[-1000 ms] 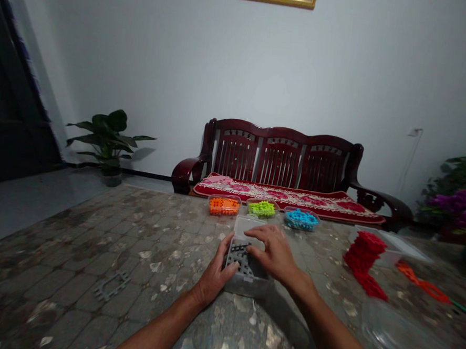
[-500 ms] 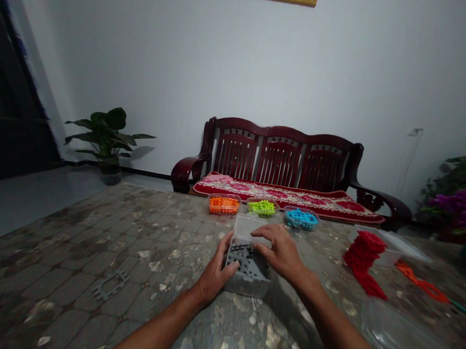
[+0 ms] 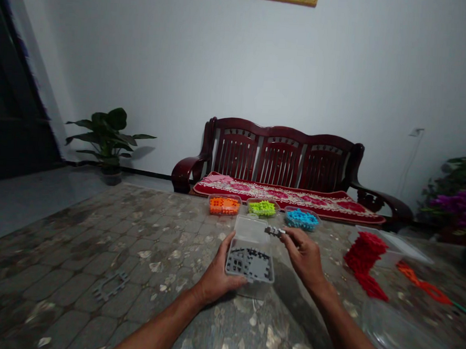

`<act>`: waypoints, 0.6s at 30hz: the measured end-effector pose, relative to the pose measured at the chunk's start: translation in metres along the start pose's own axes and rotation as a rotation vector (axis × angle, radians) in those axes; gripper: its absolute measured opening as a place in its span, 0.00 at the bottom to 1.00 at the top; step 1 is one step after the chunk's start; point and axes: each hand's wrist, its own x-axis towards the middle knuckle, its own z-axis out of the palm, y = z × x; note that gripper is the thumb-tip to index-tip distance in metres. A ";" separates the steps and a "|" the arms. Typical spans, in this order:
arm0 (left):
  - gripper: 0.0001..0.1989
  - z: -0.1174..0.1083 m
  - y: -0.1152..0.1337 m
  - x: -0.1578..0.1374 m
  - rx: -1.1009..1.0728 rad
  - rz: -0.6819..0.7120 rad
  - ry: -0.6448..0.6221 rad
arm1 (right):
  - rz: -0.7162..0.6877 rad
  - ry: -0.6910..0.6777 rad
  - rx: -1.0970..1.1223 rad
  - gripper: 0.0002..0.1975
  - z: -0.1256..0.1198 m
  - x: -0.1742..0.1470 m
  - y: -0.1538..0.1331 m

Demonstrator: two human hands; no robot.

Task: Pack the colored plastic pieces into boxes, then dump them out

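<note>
My left hand [image 3: 222,276] grips the left side and near edge of a clear plastic box [image 3: 248,287] whose hinged lid [image 3: 251,229] stands raised at the far side. Inside lie several grey interlocking building pieces [image 3: 247,262]. Between the thumb and fingertips of my right hand [image 3: 302,252] is one small grey toothed building piece [image 3: 274,231], held above the box by its right end. Out on the left of the table lies a grey open frame of joined pieces [image 3: 110,286].
Tubs of orange [image 3: 223,205], lime green [image 3: 262,208] and blue pieces [image 3: 301,218] line the far edge. To the right are a red stepped structure [image 3: 365,261], an orange assembly [image 3: 423,283] and a clear lid [image 3: 410,338]. A wooden bench [image 3: 279,159] stands beyond.
My right hand has lifted out of the box and moved right, bringing up a grey building piece. My left thumb has shifted from the pieces to the box's near edge.
</note>
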 end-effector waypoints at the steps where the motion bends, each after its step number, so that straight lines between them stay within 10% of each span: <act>1: 0.62 0.000 0.000 0.000 -0.007 0.005 0.006 | 0.023 0.013 -0.038 0.15 -0.004 -0.004 0.012; 10: 0.56 -0.001 0.002 0.000 0.073 0.045 0.076 | 0.427 -0.099 -0.693 0.22 -0.031 -0.032 0.085; 18: 0.55 0.000 0.005 -0.001 0.079 0.011 0.109 | 0.301 -0.402 -0.717 0.19 -0.012 -0.038 0.092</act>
